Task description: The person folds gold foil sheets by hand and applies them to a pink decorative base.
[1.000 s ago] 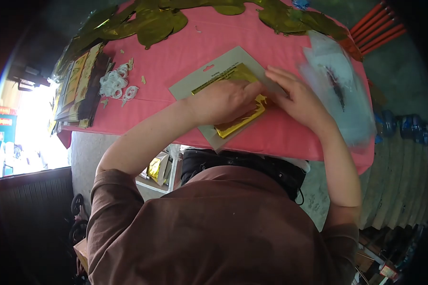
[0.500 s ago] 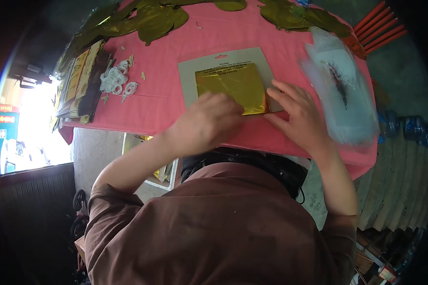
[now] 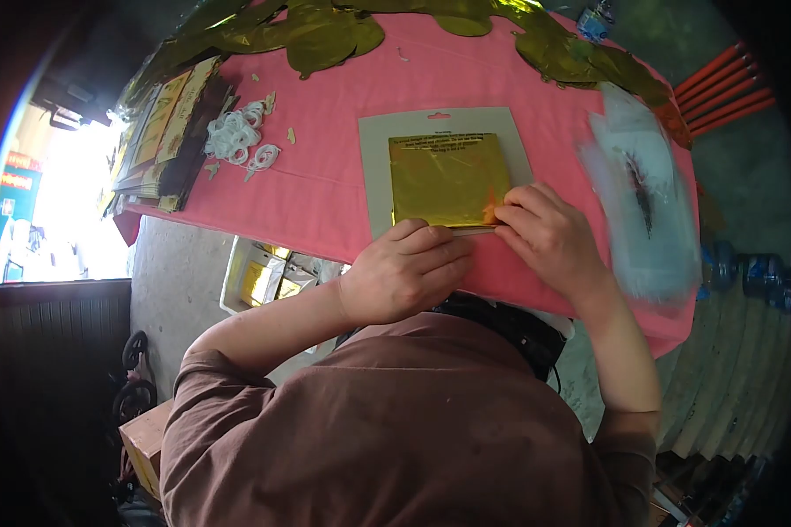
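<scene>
A folded gold foil packet [image 3: 448, 184] lies flat on a grey backing card [image 3: 376, 149] with a hang hole at its top. Black warning text runs across the upper part of the foil. At the packet's lower edge my left hand [image 3: 413, 270] is closed, its fingers curled over the edge and the fingertips partly hidden. My right hand [image 3: 555, 241] pinches the lower right corner of the packet between thumb and fingers.
The pink-covered table [image 3: 316, 193] carries white rings [image 3: 235, 133], a stack of printed cards [image 3: 163, 132], clear plastic bags [image 3: 646, 206] and gold foil balloons [image 3: 330, 44] along the far edge. A white bin [image 3: 237, 272] stands on the floor at left.
My left hand has drawn back from over the foil to the packet's lower edge. My right hand's fingers have closed from spread to a pinch at the corner. The view has shifted slightly.
</scene>
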The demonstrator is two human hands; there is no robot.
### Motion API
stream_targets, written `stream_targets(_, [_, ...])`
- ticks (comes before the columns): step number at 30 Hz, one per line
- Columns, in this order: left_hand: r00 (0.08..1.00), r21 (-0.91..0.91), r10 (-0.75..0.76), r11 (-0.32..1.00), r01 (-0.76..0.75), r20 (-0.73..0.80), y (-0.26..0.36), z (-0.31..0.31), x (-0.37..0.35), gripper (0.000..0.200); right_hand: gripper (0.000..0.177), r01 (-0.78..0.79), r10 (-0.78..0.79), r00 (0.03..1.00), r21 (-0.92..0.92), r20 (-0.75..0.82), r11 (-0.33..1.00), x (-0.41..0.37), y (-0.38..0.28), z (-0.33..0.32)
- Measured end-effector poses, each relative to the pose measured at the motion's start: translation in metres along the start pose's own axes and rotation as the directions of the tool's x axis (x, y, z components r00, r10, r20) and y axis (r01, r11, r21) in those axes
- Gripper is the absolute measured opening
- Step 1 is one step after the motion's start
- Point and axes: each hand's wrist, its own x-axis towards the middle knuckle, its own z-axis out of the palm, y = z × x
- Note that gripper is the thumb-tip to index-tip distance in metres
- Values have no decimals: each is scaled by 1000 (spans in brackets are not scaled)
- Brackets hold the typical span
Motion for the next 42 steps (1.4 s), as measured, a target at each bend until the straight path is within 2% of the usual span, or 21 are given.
stream_targets(5, [999, -40, 7, 999, -5, 46, -4, -1, -1, 26, 15, 20, -20, 1000, -50, 15, 999, 6, 2, 3])
stream_targets(10, [998, -62, 28, 998, -24, 63, -8, 0, -2, 26, 12, 111, -116, 993, -148, -28, 983, 12, 8, 8])
stream_targets(17, [998, -98, 23, 995, -17, 62, -5, -4, 2, 30, 14, 85, -97, 994, -195, -53, 977, 8, 4, 18])
stream_targets(20, [999, -78, 12, 997, -9, 48, -1, -5, 5, 30, 15, 87, -92, 996, -230, -12, 969, 1, -1, 12])
stream_targets(23, [994, -36, -6, 999, 10, 105, 7, -13, 11, 30, 13, 79, -85, 996, -196, -25, 977, -16, -5, 4])
stream_targets(25, [989, -77, -92, 992, 101, 119, 10, -17, 18, 24, 10, -14, 8, 999, -176, -35, 984, -30, -5, -8])
stream_targets(26, [991, -91, -67, 993, 77, 112, 9, -21, 24, 24, 10, -32, 25, 999, -198, -39, 980, -36, 1, -16])
stream_targets(28, [990, -110, -57, 991, 72, 131, 2, -27, 38, 23, 7, -146, 85, 975, -308, -203, 940, -45, 20, -38])
stream_targets(30, [996, -132, -31, 990, 42, 83, -14, -17, 52, 23, 6, -372, 294, 916, -303, -274, 877, -51, 43, -58])
stream_targets(32, [998, -30, -50, 998, 50, 27, -30, -3, 65, 23, 9, -525, 448, 843, -277, -297, 804, -59, 78, -68])
stream_targets(33, [999, -30, -44, 999, 44, 24, -34, 2, 69, 23, 9, -527, 447, 842, -281, -302, 802, -60, 92, -71])
stream_targets(35, [977, -64, -162, 983, 172, 142, -39, 11, 74, 21, 13, -611, 512, 788, -325, -342, 722, -58, 113, -71])
stream_targets(39, [983, -77, -139, 986, 148, 118, -43, 19, 71, 19, 23, -631, 529, 775, -393, -345, 669, -40, 141, -69])
stream_targets(41, [973, -118, -175, 974, 194, 154, -43, 18, 71, 18, 31, -768, 795, 566, -490, -220, 411, -30, 155, -71])
stream_targets(42, [972, -112, -178, 974, 196, 155, -44, 20, 70, 18, 31, -768, 793, 569, -486, -218, 417, -30, 160, -71])
